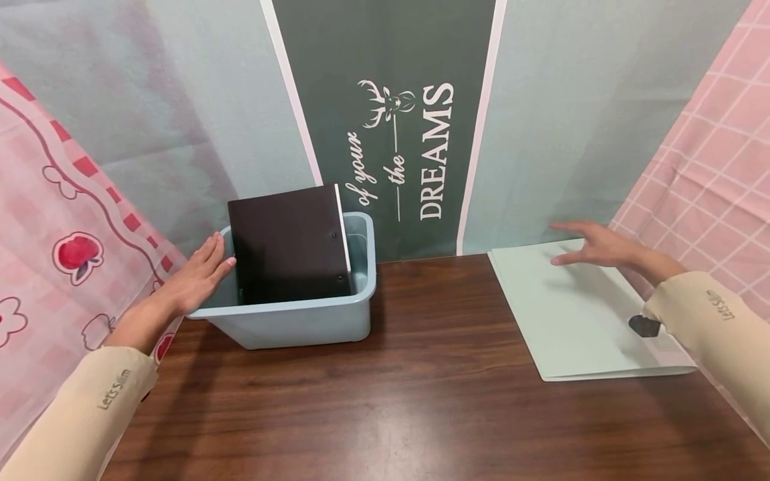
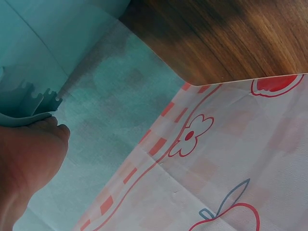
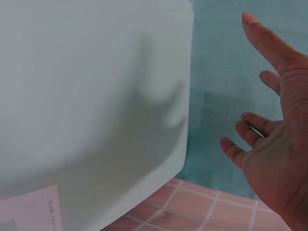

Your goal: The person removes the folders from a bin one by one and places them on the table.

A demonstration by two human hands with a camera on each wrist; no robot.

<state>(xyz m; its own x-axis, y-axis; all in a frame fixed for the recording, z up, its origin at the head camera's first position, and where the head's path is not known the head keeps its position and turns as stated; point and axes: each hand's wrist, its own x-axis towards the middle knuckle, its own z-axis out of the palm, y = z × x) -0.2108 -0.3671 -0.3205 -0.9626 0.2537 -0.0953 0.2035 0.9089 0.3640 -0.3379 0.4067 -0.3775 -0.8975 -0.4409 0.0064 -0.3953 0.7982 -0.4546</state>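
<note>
A grey-green cloth point(image 1: 391, 33) hung behind everything, its dark middle band printed sideways with "of your", "the" and "DREAMS" beside a white deer head. Against its foot stood a brown wooden table point(image 1: 421, 401), flanked by a pink fruit-and-flower cloth point(image 1: 36, 220) on the left and a pink checked cloth point(image 1: 734, 113) on the right. A blue-grey bin point(image 1: 295, 327) sat toward the table's back left corner. A pale green folder point(image 1: 577, 314) lay flat toward the back right corner, its far side by the back edge; bare wood ran between the two and on to the front. A black binder point(image 1: 289, 240) leaned in the bin, rising above the rim. Both beige sleeves point(image 1: 84, 407) read "Let's Slim". The left hand point(image 1: 201, 274) rested across the bin's left rim, fingers fairly straight and close together. The right hand point(image 1: 601, 247) hovered above the folder's far right part, fingers spread and holding nothing. A pinkish label point(image 3: 33, 211) on the folder carried print too small to read.
</note>
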